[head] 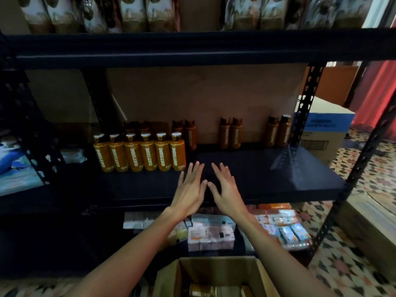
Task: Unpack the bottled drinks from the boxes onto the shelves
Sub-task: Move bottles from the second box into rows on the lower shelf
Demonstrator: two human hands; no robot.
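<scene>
Head view: nearest, an open box point(216, 269) sits low in front of the rack, with a bottle cap point(202, 290) showing inside it. Beyond it, wrapped packs point(211, 235) lie on the lower shelf. Both arms reach over them to the middle shelf point(278, 181): the left hand point(190, 189) and right hand point(225, 190) hover side by side, fingers straight and spread, holding nothing, thumbs nearly touching. Just left of the hands, six orange bottles point(139, 153) stand upright in a row near the shelf's front. Behind them, darker bottles point(230, 132) stand in pairs along a cardboard backing point(203, 93). Bags point(132, 13) fill the top shelf
</scene>
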